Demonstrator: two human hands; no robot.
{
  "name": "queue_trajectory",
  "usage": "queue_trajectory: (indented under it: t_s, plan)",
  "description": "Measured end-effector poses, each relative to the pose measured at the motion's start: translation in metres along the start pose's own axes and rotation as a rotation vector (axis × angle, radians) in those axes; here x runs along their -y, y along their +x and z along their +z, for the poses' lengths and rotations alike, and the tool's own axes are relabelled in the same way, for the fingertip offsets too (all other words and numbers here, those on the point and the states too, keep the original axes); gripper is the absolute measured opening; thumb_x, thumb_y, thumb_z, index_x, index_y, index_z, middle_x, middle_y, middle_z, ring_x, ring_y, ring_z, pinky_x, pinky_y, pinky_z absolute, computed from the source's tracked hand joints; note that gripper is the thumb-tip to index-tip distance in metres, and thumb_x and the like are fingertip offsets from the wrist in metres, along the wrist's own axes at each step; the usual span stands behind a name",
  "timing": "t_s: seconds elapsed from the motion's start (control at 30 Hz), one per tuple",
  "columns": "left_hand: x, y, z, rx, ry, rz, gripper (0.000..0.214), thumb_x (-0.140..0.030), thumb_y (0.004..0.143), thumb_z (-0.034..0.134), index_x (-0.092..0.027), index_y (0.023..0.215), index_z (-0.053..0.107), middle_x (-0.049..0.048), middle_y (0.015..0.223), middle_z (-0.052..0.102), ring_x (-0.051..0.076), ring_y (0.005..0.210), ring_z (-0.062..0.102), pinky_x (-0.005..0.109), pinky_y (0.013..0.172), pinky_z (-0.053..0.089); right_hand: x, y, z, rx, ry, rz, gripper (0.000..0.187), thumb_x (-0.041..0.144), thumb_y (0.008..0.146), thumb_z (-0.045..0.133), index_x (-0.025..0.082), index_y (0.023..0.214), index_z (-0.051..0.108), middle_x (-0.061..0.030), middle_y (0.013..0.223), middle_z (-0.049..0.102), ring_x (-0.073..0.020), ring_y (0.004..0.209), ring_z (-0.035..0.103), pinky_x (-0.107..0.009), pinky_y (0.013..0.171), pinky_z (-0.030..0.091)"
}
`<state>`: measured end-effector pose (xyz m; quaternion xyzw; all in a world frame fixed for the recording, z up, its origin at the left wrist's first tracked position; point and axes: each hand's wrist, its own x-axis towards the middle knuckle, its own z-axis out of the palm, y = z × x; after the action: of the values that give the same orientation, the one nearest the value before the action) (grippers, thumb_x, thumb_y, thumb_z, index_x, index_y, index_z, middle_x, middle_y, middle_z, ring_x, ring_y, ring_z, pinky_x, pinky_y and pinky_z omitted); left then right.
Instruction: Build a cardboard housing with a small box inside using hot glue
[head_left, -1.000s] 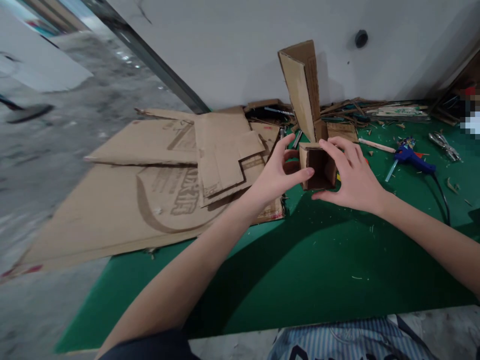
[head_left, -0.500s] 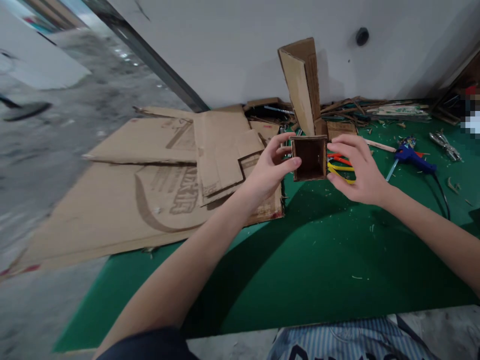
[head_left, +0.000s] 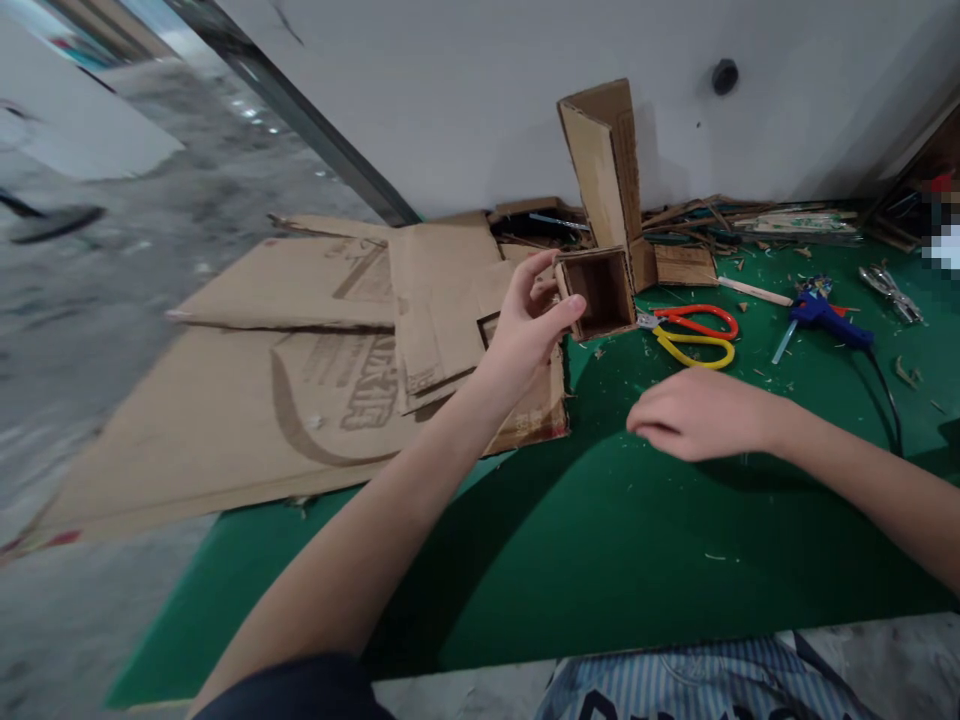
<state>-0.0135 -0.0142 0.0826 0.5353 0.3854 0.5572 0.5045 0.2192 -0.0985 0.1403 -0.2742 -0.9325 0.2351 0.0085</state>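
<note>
My left hand (head_left: pixel 529 325) grips a small open cardboard box (head_left: pixel 600 292) by its left wall, lifted and tilted so its dark inside faces me. My right hand (head_left: pixel 694 412) hovers low over the green mat (head_left: pixel 615 520), palm down, fingers loosely curled with nothing in them. Red and yellow scissors (head_left: pixel 694 333) lie on the mat just right of the box.
Flat cardboard sheets (head_left: pixel 300 380) cover the left side and overhang the mat. A tall folded cardboard piece (head_left: pixel 604 175) leans on the white wall. A blue glue gun (head_left: pixel 821 315) with a black cord, pliers (head_left: pixel 889 290) and wood scraps lie at the back right.
My right hand let go of the box and dropped toward the mat. My left hand carried the box a little left and up, uncovering the scissors.
</note>
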Motion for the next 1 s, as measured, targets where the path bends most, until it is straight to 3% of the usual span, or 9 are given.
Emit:
queue_trajectory:
  t_s: [0.13,0.27,0.33,0.47,0.6,0.67,0.77,0.9,1.0]
  plan:
    - [0.001,-0.001,-0.003,0.017,0.275,0.13,0.083,-0.05,0.072,0.093,-0.033,0.142,0.053,0.0084,0.14,0.064,0.031,0.129,0.064,0.042,0.105,0.056,0.061,-0.012,-0.003,0.226,-0.027,-0.284,0.014,0.018,0.096,0.058,0.019,0.095,0.072,-0.0037,0.09,0.076,-0.0184,0.072,0.064,-0.033,0.052,0.029]
    - [-0.003,-0.003,-0.005,0.089,0.56,0.271,0.107,-0.057,0.07,0.093,-0.027,0.157,0.039,0.0161,0.163,0.045,0.04,0.148,0.048,0.049,0.121,0.042,0.081,-0.028,-0.006,0.145,-0.006,-0.44,0.012,0.02,0.1,0.057,0.022,0.102,0.068,0.0002,0.091,0.072,-0.0146,0.06,0.053,-0.033,0.05,0.027]
    - [-0.01,-0.005,-0.005,0.154,0.71,0.317,0.117,-0.063,0.07,0.091,-0.025,0.163,0.031,0.0183,0.167,0.041,0.042,0.15,0.046,0.051,0.123,0.04,0.076,-0.03,-0.014,0.083,-0.101,-0.305,0.012,0.018,0.1,0.056,0.021,0.104,0.067,-0.0006,0.085,0.073,-0.0147,0.058,0.054,-0.033,0.051,0.025]
    - [-0.033,-0.012,0.0,0.285,1.114,0.306,0.111,-0.068,0.08,0.076,-0.024,0.167,0.023,0.0179,0.164,0.047,0.044,0.145,0.052,0.057,0.12,0.041,0.06,-0.028,-0.037,0.073,-0.361,0.261,0.024,0.033,0.107,0.051,0.017,0.11,0.068,-0.007,0.075,0.074,-0.0225,0.066,0.068,-0.032,0.055,0.026]
    - [-0.054,-0.021,0.008,0.494,1.296,0.209,0.098,-0.062,0.088,0.064,-0.022,0.168,0.024,0.0168,0.154,0.058,0.043,0.134,0.061,0.056,0.113,0.048,0.027,-0.023,-0.039,0.105,-0.439,0.553,0.045,0.048,0.103,0.059,0.01,0.123,0.067,-0.0186,0.114,0.076,-0.0371,0.105,0.072,-0.038,0.065,0.047]
    - [-0.057,-0.024,0.011,0.614,1.304,0.165,0.097,-0.064,0.089,0.061,-0.023,0.168,0.023,0.0167,0.161,0.05,0.042,0.132,0.063,0.053,0.111,0.05,0.003,-0.018,-0.029,0.076,-0.421,0.623,0.055,0.052,0.103,0.056,0.006,0.132,0.064,-0.0229,0.13,0.071,-0.0412,0.119,0.066,-0.042,0.071,0.054]
    - [-0.055,-0.025,0.012,0.716,1.288,0.094,0.101,-0.07,0.088,0.06,-0.026,0.169,0.02,0.0176,0.169,0.038,0.041,0.127,0.065,0.052,0.104,0.055,-0.033,-0.012,-0.013,0.059,-0.327,0.653,0.055,0.046,0.108,0.042,0.007,0.142,0.06,-0.0229,0.138,0.067,-0.041,0.124,0.064,-0.048,0.08,0.059]
    - [-0.054,-0.021,0.007,0.725,1.264,0.062,0.111,-0.076,0.083,0.065,-0.026,0.17,0.017,0.0188,0.17,0.036,0.045,0.139,0.057,0.055,0.108,0.052,-0.057,-0.007,0.001,-0.005,-0.398,0.616,0.056,0.031,0.103,0.048,0.001,0.15,0.053,-0.0267,0.138,0.065,-0.0435,0.13,0.059,-0.052,0.097,0.056]
    - [-0.056,-0.02,0.002,0.721,1.24,0.056,0.117,-0.079,0.079,0.069,-0.025,0.169,0.019,0.0189,0.171,0.036,0.046,0.148,0.049,0.058,0.116,0.047,-0.061,-0.008,0.003,-0.038,-0.407,0.588,0.061,0.033,0.103,0.047,0.002,0.155,0.048,-0.0276,0.15,0.056,-0.0457,0.132,0.056,-0.053,0.104,0.052]
